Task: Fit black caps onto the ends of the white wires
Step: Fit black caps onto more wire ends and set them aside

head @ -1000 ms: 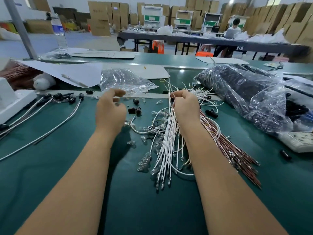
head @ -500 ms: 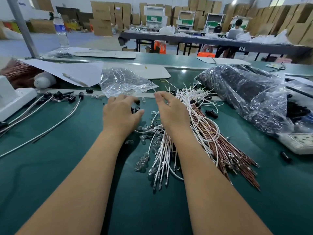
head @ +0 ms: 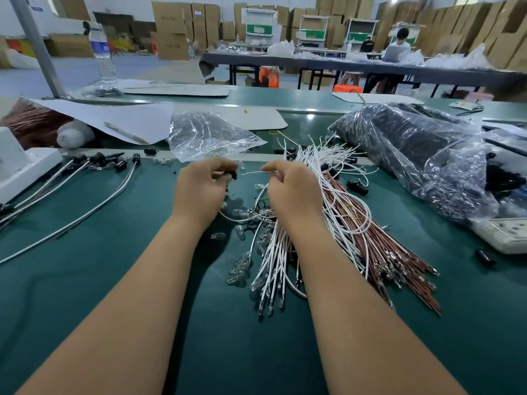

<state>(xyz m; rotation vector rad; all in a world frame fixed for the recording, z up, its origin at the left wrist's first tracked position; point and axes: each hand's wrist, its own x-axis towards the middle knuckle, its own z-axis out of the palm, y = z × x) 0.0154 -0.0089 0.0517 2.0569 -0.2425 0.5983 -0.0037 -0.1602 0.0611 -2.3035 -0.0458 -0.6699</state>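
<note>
So I'm looking down at the green desk (head: pixel 85 280), which is easily the biggest thing here. Far right there's a big clear plastic bag (head: pixel 413 155) stuffed with dark parts. Middle right is the pile of white wires (head: pixel 328 178) lying over a bundle of reddish-brown wires (head: pixel 399 258). On the left, a few finished wires (head: pixel 85 201) already wearing black ends.

My right hand (head: pixel 293 192) sits at the near edge of that pile, fingers curled, pinching one white wire (head: pixel 253 173) whose free end points left. My left hand (head: pixel 199 189) is just beside it, fingers bent around a black cap (head: pixel 232 175). Cap and wire tip are near each other but not touching yet.

Handling-wise I'd guess the wire is super light and floppy, so it wants gripping close to the tip or it'll just buckle when pushed. The cap looks tiny, hard and probably slippery, best held by its sides with the opening facing the wire. Both forearms stretch straight out from me, wrists low over the desk.
</note>
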